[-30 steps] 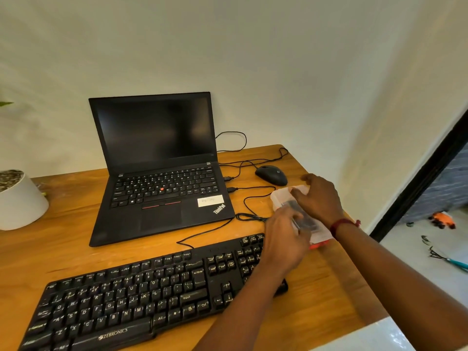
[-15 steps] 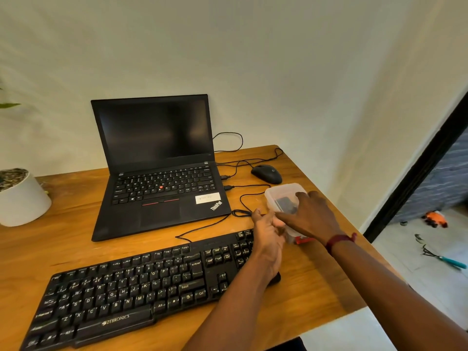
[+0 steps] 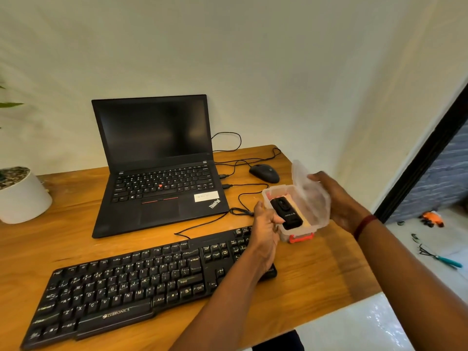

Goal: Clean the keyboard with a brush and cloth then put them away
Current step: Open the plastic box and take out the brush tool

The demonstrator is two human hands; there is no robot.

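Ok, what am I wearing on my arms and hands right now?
Both forearms are bare, with no sleeves in view. The right hand has a thin dark red band around its wrist. The left hand and its wrist show no watch, band or ring, and no ring shows on the right one either.

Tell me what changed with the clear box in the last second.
The right hand raised the lid of the clear box and holds it tilted at the box's right, baring a black device inside. The left hand holds the box's left side. The keyboard, laptop and mouse stayed put.
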